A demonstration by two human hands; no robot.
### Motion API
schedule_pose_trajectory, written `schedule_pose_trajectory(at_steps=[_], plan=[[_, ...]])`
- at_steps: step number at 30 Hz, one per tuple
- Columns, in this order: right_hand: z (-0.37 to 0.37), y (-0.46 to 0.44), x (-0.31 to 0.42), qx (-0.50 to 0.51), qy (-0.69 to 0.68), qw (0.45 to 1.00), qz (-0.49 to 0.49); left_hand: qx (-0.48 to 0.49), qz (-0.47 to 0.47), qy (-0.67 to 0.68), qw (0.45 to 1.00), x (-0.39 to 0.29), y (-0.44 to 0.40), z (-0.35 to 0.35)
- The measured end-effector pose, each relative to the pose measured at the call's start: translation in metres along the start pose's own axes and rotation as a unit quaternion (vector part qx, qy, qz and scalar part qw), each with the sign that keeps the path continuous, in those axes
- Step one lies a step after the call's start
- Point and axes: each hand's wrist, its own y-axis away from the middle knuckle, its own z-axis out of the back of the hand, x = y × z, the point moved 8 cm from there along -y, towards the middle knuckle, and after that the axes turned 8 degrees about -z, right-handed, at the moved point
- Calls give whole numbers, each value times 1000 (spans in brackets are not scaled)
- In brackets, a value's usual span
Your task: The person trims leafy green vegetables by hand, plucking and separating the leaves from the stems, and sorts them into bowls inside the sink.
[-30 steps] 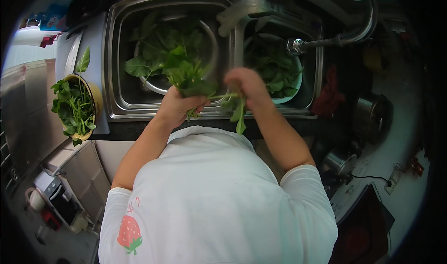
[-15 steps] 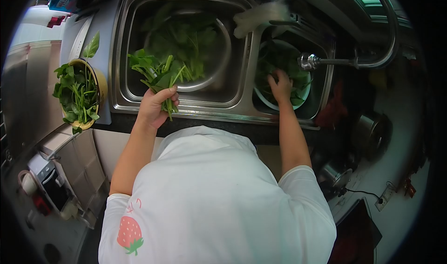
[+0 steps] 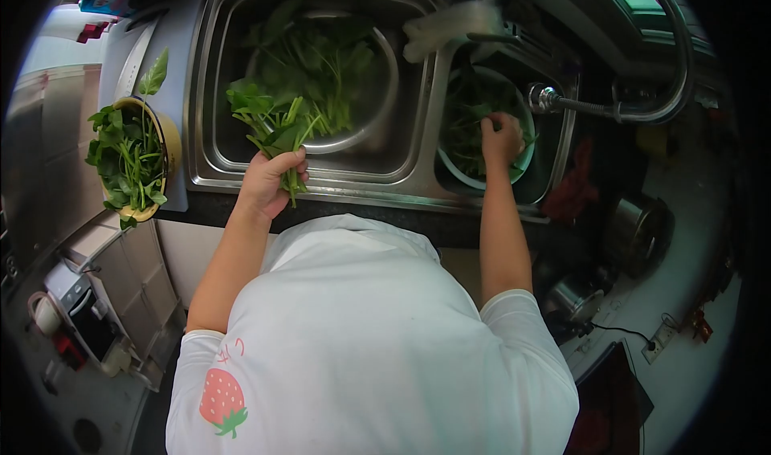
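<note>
A bunch of leafy greens is gripped in my left hand, its stems poking out below the fist. My hand is over the front rim of the large left sink basin. Beyond the bunch, more greens lie in a round metal bowl in that basin. In the small right basin, my right hand is above a white bowl of leafy greens. Its fingers are curled together, closed on greens at the bowl's right side; the fingertips are partly hidden.
A yellow container full of greens stands left of the sink, beside a cutting board with a knife. A faucet reaches over the right basin. A pale cloth hangs at the divider. Metal pots stand at right.
My right hand has drawn up slightly to the right within the bowl, and its spread fingers have curled closed. My left hand keeps the bunch in nearly the same place.
</note>
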Motion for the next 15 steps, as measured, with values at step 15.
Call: schedule_pose_trajectory(at_steps=[15], plan=[[35,31,18,174,-678,645,-305,7,43,5,999,13,1,-18]])
